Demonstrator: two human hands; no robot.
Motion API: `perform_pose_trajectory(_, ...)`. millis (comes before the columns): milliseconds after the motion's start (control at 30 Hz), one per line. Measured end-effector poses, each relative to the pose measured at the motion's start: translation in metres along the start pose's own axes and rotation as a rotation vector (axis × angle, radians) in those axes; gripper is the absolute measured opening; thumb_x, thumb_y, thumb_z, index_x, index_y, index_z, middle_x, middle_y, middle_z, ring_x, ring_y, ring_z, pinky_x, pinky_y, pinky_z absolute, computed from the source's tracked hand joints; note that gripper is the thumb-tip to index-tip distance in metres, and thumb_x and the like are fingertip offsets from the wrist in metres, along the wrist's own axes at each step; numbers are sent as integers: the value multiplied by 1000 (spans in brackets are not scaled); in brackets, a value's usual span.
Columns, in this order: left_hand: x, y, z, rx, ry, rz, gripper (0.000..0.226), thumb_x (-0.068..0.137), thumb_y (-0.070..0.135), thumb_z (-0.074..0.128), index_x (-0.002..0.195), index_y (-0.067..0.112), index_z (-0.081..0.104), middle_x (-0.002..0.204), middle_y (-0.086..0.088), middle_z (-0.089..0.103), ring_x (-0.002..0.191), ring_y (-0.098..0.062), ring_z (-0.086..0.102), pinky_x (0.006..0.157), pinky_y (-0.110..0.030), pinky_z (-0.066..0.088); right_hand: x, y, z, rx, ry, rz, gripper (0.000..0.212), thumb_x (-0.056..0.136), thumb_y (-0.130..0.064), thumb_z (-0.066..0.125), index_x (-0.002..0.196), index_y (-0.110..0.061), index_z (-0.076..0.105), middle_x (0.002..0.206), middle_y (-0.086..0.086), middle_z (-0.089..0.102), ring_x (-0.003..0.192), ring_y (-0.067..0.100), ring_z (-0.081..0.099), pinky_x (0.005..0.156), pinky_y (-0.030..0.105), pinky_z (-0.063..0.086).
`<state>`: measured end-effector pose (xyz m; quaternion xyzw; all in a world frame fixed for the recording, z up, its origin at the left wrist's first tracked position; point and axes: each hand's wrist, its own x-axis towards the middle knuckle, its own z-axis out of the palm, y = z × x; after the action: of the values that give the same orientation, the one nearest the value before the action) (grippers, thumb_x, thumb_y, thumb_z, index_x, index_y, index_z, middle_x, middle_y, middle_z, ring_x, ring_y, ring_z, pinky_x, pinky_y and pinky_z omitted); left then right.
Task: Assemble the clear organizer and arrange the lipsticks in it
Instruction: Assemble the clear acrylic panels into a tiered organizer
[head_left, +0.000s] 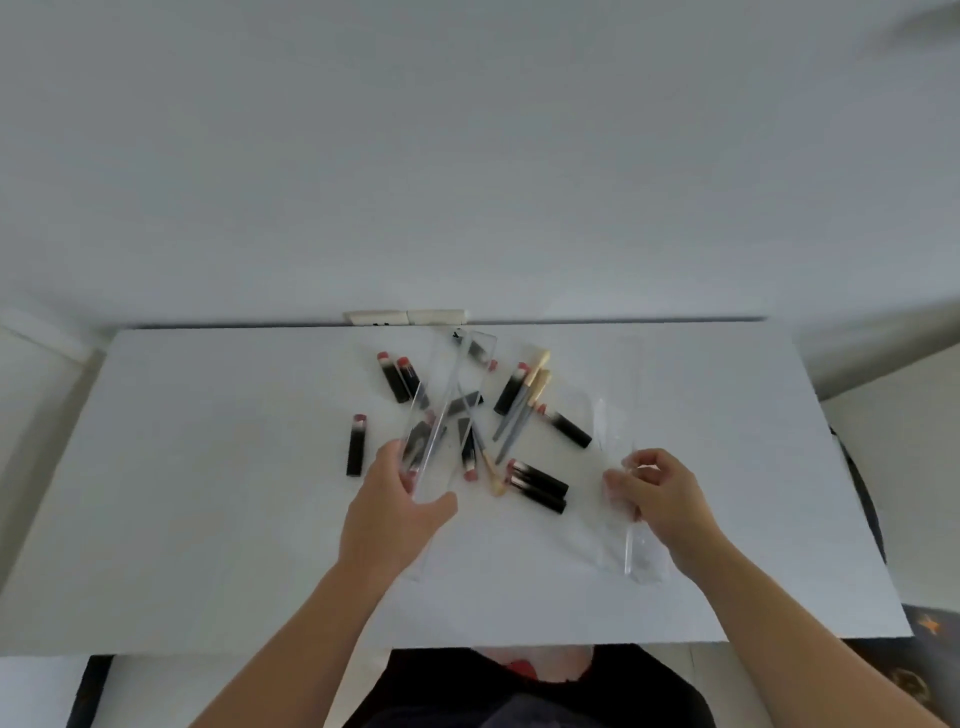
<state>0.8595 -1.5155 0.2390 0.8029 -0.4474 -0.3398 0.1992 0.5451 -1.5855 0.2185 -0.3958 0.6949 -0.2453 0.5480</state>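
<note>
Counter: white counter (208, 519) is carrying the whole scatter, with its far edge lying against a pale wall.
Left hand: left hand (395, 514) is gripping the near end of a clear panel (447, 415), thumb on the right side and fingers curling round the left edge.
Clear panel: it is slanting up and away from the left hand toward the counter's far edge, crossing over several lipsticks, which are showing through it.
Right hand: right hand (660, 499) is pinching a narrow clear strip (631, 519) between thumb and curled fingers.
Clear strip: it is running nearly straight toward the person, its near end lying close to the counter's front part; whether it is touching the surface cannot be told.
Other clear pieces: a faint clear sheet (618, 395) is lying beyond the right hand; its outline is too pale to trace fully.
Lipsticks: black tubes with red tips are lying loose between and beyond the hands, a lone lipstick (356, 446) on the left, a pair of lipsticks (537, 486) just right of the left hand, another lipstick pair (399, 378) farther back.
Brushes: makeup brushes (524, 400) with cream handles are lying crossed among the tubes.
Wall socket: a white socket strip (405, 317) is sitting at the far edge.
</note>
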Motion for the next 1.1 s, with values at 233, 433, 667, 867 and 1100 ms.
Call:
perform_pose_trajectory(233, 10, -5, 8, 74, 25, 42, 91, 73, 52, 79, 148, 25, 35, 115, 5, 57, 95, -13, 59, 77, -30, 50, 8, -7, 14, -220, 164, -65, 27, 76, -34, 83, 91, -28, 61, 81, -1, 70, 70, 18, 67, 58, 28, 48)
perform_pose_trajectory(433, 12, -7, 19, 122, 118, 19, 90, 74, 54, 79, 148, 26, 35, 117, 4, 56, 91, -13, 59, 69, -27, 45, 20, -8, 24, -399, 234, -215, 34, 77, -52, 74, 98, -32, 56, 82, -6, 60, 70, 14, 60, 52, 27, 43)
perform_pose_trajectory(667, 8, -14, 32, 141, 243, 60, 90, 71, 64, 78, 144, 30, 39, 109, 9, 57, 87, -7, 58, 69, -27, 49, 30, 3, 26, -478, 304, -354, 55, 77, -65, 67, 115, -28, 55, 90, -15, 52, 94, 15, 53, 69, 32, 44)
perform_pose_trajectory(867, 10, -20, 41, 132, 311, 106, 97, 69, 74, 74, 146, 31, 35, 127, 7, 61, 104, -14, 62, 85, -38, 54, 34, 14, 28, -380, 380, -477, 58, 76, -65, 67, 120, -30, 54, 94, -17, 51, 101, 16, 47, 91, 40, 46)
perform_pose_trajectory(1100, 12, -29, 45, 133, 362, 204, 89, 74, 78, 63, 145, 32, 35, 129, 4, 61, 108, -19, 61, 84, -36, 45, 44, 28, 31, -406, 454, -619, 56, 76, -64, 61, 119, -30, 51, 86, -16, 57, 98, 18, 49, 93, 44, 45)
